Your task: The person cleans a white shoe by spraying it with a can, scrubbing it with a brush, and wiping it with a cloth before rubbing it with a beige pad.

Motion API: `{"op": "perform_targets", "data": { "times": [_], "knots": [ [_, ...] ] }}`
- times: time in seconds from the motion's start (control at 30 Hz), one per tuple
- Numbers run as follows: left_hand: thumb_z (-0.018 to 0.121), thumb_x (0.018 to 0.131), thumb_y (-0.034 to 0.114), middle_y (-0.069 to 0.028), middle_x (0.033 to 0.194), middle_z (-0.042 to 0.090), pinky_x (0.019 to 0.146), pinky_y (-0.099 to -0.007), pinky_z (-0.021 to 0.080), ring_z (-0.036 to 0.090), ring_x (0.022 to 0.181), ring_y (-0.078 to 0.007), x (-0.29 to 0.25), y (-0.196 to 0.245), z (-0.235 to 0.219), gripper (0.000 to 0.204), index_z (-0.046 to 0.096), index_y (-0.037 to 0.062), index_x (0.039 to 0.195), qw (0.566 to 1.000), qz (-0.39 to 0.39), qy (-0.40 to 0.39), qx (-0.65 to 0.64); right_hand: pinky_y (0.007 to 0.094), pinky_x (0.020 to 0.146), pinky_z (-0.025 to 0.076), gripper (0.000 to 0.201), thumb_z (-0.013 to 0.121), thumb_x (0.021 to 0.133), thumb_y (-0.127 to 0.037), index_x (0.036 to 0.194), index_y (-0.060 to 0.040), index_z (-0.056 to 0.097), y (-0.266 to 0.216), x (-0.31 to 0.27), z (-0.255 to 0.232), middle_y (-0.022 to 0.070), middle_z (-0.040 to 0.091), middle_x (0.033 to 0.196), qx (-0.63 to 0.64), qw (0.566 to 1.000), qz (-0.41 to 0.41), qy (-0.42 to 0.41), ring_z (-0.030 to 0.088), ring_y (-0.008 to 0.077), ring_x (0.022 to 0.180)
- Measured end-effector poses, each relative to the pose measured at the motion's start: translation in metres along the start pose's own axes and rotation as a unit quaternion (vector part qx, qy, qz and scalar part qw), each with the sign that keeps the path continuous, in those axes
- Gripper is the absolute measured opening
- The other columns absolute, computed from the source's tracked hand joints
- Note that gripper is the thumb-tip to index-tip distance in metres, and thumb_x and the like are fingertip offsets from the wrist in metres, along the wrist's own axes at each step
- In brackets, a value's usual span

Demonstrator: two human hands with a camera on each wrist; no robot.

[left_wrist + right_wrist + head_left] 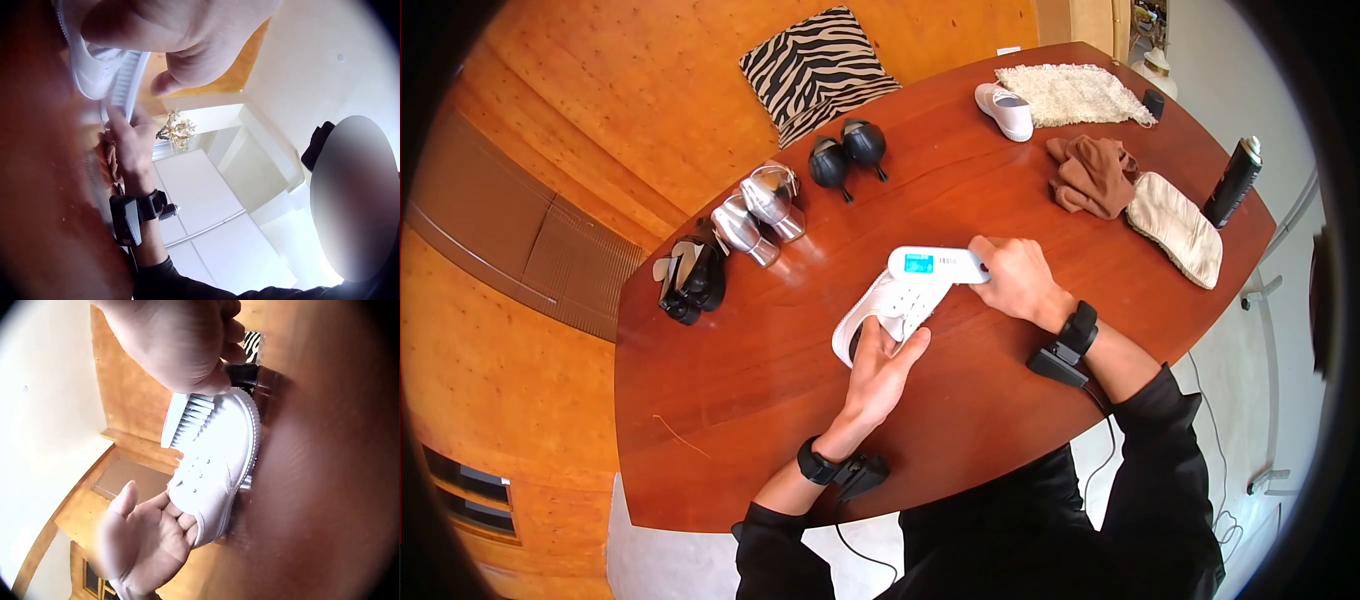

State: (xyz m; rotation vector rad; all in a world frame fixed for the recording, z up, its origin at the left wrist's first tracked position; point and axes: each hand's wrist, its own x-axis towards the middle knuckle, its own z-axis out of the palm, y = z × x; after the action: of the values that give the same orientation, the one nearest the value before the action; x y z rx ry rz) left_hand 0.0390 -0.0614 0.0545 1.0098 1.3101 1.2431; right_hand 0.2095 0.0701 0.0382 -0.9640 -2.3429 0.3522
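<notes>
A white lace-up shoe (905, 302), its laces out, is in the left hand (878, 380). In the right wrist view the left hand's fingers reach into the shoe's opening, and the thumb stands away from the upper. The right hand (1020, 280) grips one end of a white brush (938, 264) with a blue label on its back. Seen from the right wrist, the brush's pale bristles (192, 420) face the shoe's toe and upper. The bristles also show beside the shoe in the left wrist view.
Silver heels (770, 205), black heels (863, 145) and black shoes (695, 275) line the table's far-left edge. At the right are another white shoe (1006, 112), a cream textured cloth (1080, 95), a brown cloth (1092, 175), a cream satin item (1175, 230) and a black spray can (1234, 185).
</notes>
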Motion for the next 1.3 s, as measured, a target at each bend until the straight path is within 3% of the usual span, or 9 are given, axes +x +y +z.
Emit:
{"op": "perform_targets", "data": {
  "times": [0.17,0.27,0.33,0.47,0.63,0.8,0.97,1.13,1.3],
  "knots": [
    [0.060,0.087,0.011,-0.0173,0.132,0.041,0.104,-0.0327,0.027,0.036,0.126,-0.0210,0.000,-0.002,0.000,0.047,0.032,-0.0065,0.120,1.000,0.017,-0.006,0.014,0.0439,0.058,0.047,0.012,0.060,0.074,-0.012,0.077,-0.0018,0.054,0.006,0.002,-0.002,0.0160,0.061,0.070,-0.027,0.998,0.050,0.032,0.059,0.0357,0.064],
    [0.060,0.087,0.012,-0.0182,0.130,0.041,0.104,-0.0327,0.028,0.037,0.125,-0.0214,0.000,-0.002,0.000,0.046,0.032,-0.0065,0.119,1.000,0.014,-0.007,0.021,0.0438,0.058,0.047,0.013,0.060,0.074,-0.012,0.077,-0.0019,0.054,0.005,0.002,-0.001,0.0163,0.061,0.070,-0.018,0.999,0.041,0.027,0.060,0.0357,0.065],
    [0.060,0.087,0.012,-0.0183,0.130,0.042,0.104,-0.0327,0.028,0.037,0.125,-0.0214,0.000,-0.003,0.000,0.046,0.032,-0.0064,0.118,1.000,0.017,-0.005,0.025,0.0437,0.058,0.047,0.013,0.060,0.074,-0.013,0.077,-0.0020,0.054,0.002,0.001,-0.002,0.0169,0.061,0.071,-0.005,0.999,0.012,-0.033,0.060,0.0356,0.065],
    [0.061,0.087,0.012,-0.0183,0.129,0.042,0.104,-0.0330,0.028,0.037,0.124,-0.0215,0.000,-0.005,0.000,0.044,0.033,-0.0060,0.116,0.999,0.025,-0.004,0.032,0.0438,0.057,0.047,0.013,0.061,0.074,-0.014,0.077,-0.0020,0.054,-0.002,0.000,-0.004,0.0174,0.062,0.072,0.013,0.999,-0.018,-0.036,0.060,0.0353,0.066],
    [0.061,0.087,0.013,-0.0190,0.129,0.042,0.104,-0.0337,0.028,0.038,0.124,-0.0222,0.000,-0.006,0.000,0.044,0.033,-0.0064,0.116,0.998,0.040,-0.003,0.047,0.0446,0.058,0.047,0.014,0.061,0.074,-0.013,0.076,-0.0013,0.053,0.006,0.003,-0.001,0.0166,0.062,0.072,-0.028,0.998,0.043,0.037,0.060,0.0361,0.065],
    [0.061,0.087,0.015,-0.0201,0.128,0.042,0.103,-0.0344,0.029,0.038,0.124,-0.0227,0.001,-0.010,-0.002,0.045,0.034,-0.0072,0.114,0.997,0.039,-0.006,0.067,0.0445,0.058,0.047,0.014,0.061,0.074,-0.013,0.076,-0.0014,0.053,0.005,0.003,-0.003,0.0162,0.062,0.071,-0.029,0.998,0.054,0.034,0.060,0.0361,0.065],
    [0.062,0.086,0.018,-0.0202,0.123,0.044,0.102,-0.0348,0.031,0.041,0.120,-0.0219,0.002,-0.012,-0.003,0.043,0.035,-0.0071,0.109,0.996,0.050,-0.009,0.078,0.0432,0.057,0.047,0.013,0.061,0.074,-0.013,0.078,-0.0020,0.054,-0.003,0.000,-0.005,0.0156,0.061,0.070,0.013,0.999,-0.011,-0.031,0.060,0.0351,0.066],
    [0.063,0.086,0.018,-0.0202,0.123,0.044,0.102,-0.0350,0.031,0.041,0.120,-0.0218,0.001,-0.011,-0.003,0.043,0.036,-0.0073,0.108,0.995,0.040,-0.016,0.094,0.0428,0.057,0.047,0.015,0.061,0.074,-0.014,0.078,-0.0015,0.054,-0.003,0.000,-0.005,0.0152,0.061,0.070,0.010,1.000,-0.018,-0.006,0.060,0.0352,0.065],
    [0.063,0.086,0.018,-0.0204,0.125,0.043,0.103,-0.0356,0.030,0.039,0.123,-0.0228,0.000,-0.008,-0.002,0.044,0.035,-0.0078,0.110,0.994,0.046,-0.023,0.098,0.0436,0.056,0.047,0.016,0.062,0.074,-0.015,0.077,-0.0012,0.054,0.005,0.002,-0.001,0.0155,0.061,0.070,-0.028,0.998,0.034,0.042,0.060,0.0349,0.064]
  ]
}}
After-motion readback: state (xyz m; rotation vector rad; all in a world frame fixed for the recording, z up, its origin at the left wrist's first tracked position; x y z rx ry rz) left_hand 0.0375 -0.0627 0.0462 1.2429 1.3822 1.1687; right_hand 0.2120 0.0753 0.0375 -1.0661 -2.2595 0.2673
